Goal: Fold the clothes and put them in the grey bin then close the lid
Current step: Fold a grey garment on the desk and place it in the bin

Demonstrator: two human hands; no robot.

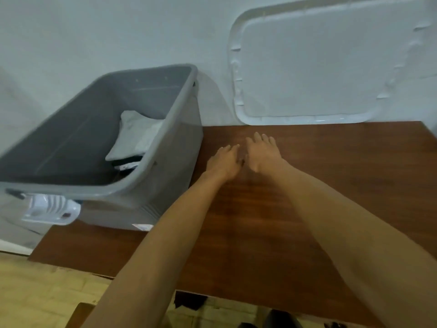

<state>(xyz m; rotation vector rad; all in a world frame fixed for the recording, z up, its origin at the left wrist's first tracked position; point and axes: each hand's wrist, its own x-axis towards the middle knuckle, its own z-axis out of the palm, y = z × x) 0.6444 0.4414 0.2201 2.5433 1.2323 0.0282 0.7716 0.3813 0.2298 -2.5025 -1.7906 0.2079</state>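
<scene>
Fingers [257,138] straight, close together, gripping nothing: held both hands out fwd, left hand [225,162] and right hand [262,153] side by side, thumbs nearly touching, low over brown table [331,185]. Couldn't tell if palms touched the wood. Spotted no garment left to fold in shot.

Found folded clothes [134,136] stacked left of fingers, inside grey bin [118,95], against the bin wall closest to the hands: pale grey piece on top, dark item [128,162] w/ a bit of white under it. Judged folding and loading done or nearly so; took lid-closing as the step in hand.

Spotted white lid [314,67] just beyond and right of fingertips, propped on edge vs. wall [94,31], bottom rim at table's far edge, apart from bin.

Judged next move: reach past table edge, one hand per side of lid, lift off wall, swing left over bin, line up w/ rim, press down till seated. Rated lid as prob. light but wide, so two-handed grip advisable.

Noted white latch [50,209] hanging at bin's end, far left of fingers and nearer the camera; prob. needs flipping up once lid sits. Couldn't make out opp. end's latch.
</scene>
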